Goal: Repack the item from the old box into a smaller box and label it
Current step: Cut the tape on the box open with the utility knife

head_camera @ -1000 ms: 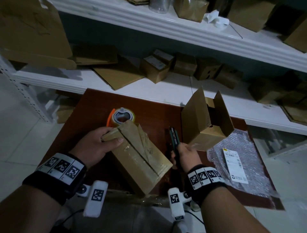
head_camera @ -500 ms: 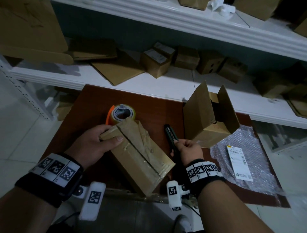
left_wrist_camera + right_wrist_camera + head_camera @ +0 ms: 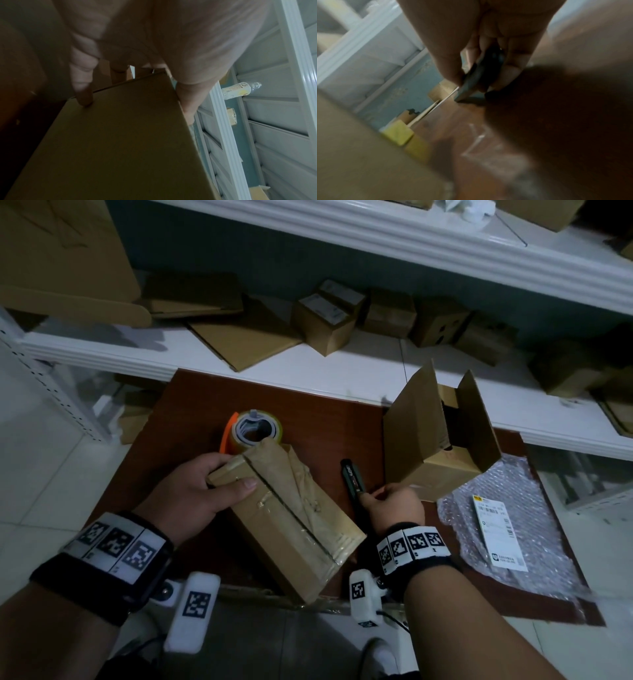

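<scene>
On the reddish-brown wooden table [image 3: 191,419], the left hand [image 3: 191,494] clasps the taped cardboard box [image 3: 291,515]; the right hand [image 3: 394,506] pinches a slim dark cutter [image 3: 352,477].

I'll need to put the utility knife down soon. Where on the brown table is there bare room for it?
Bare table lies left of the tape roll and behind the old box. A narrower bare strip runs between tape roll and open smaller box. The right end is crowded: bubble wrap with the label.

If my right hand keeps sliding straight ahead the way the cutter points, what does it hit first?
Probably nothing on the table: the right hand aims the dark utility knife up the bare strip of red-brown tabletop toward the white shelf edge. Depth is unclear.
</scene>
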`<state>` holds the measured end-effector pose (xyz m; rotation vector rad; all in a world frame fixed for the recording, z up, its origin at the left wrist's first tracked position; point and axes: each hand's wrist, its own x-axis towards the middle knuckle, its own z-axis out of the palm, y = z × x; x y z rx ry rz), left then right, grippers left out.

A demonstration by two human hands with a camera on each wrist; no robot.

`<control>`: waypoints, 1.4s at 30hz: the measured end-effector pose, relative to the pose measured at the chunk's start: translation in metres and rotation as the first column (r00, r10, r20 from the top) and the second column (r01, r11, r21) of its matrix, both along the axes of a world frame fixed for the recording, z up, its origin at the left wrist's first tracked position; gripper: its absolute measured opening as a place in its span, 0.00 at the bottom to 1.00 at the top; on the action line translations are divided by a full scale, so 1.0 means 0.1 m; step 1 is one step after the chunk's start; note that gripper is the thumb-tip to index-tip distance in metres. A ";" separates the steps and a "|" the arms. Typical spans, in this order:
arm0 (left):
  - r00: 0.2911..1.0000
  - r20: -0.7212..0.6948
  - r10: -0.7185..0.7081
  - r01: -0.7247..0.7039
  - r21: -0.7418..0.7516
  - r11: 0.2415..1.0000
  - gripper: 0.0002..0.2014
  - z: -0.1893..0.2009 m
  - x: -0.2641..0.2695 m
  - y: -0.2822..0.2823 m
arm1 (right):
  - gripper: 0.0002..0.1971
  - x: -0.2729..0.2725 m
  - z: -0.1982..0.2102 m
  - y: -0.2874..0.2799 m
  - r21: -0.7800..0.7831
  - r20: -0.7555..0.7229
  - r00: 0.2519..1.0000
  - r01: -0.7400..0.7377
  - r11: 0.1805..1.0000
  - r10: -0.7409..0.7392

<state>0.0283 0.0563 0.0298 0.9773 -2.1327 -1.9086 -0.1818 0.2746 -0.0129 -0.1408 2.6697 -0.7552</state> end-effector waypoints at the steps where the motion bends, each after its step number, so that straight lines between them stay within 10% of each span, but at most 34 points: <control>1: 1.000 0.001 0.004 -0.004 0.002 1.000 0.30 0.00 0.00 0.00 | 0.11 0.00 0.01 0.00 0.041 -0.015 0.999 -0.030 0.999 0.031; 10: 1.000 0.022 0.017 -0.016 -0.026 1.000 0.29 0.02 0.00 0.03 | 0.21 0.03 0.07 0.05 0.269 -0.018 0.973 -0.216 0.939 0.229; 19: 0.999 0.038 0.040 -0.039 -0.020 0.999 0.27 0.04 0.00 0.04 | 0.46 0.20 0.23 0.25 0.111 0.136 0.881 -0.468 0.877 0.453; 35: 0.998 0.045 0.036 -0.029 -0.135 0.990 0.14 0.02 0.01 -0.01 | 0.39 -0.01 -0.11 0.00 0.061 -0.055 0.945 -0.319 0.946 0.322; 42: 0.999 0.036 0.021 -0.014 -0.190 0.982 0.11 0.04 -0.01 0.08 | 0.24 0.32 0.72 -0.04 -0.399 -0.227 0.948 -0.299 0.867 0.222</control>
